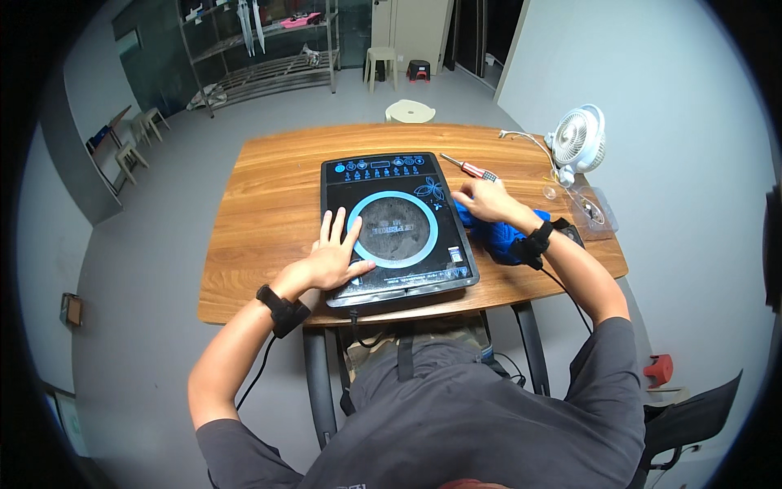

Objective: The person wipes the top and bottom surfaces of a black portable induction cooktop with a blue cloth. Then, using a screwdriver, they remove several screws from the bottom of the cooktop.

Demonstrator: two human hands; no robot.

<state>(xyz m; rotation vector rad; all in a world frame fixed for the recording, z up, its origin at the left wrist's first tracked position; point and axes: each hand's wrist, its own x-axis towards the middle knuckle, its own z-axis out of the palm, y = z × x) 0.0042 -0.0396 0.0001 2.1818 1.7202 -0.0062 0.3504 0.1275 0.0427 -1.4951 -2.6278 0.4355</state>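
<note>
A black induction cooktop (336,183) with a blue ring and a control panel at its far end lies on the wooden table in front of me. My left hand (332,257) rests flat on its lower left part, fingers spread. Just off the cooktop's right edge, my right hand (487,200) is curled over a bunched blue cloth (498,241), fingers closed on it; its fingertips are partly hidden. Beyond that hand lies a screwdriver (468,168) with a red handle, its shaft pointing up and left.
A small white fan (577,140) with a cable stands at the table's (261,212) far right, near a clear plastic tray (601,213). A cord hangs from the cooktop's near edge. Stools (410,112) and a metal shelf (269,77) stand beyond the table.
</note>
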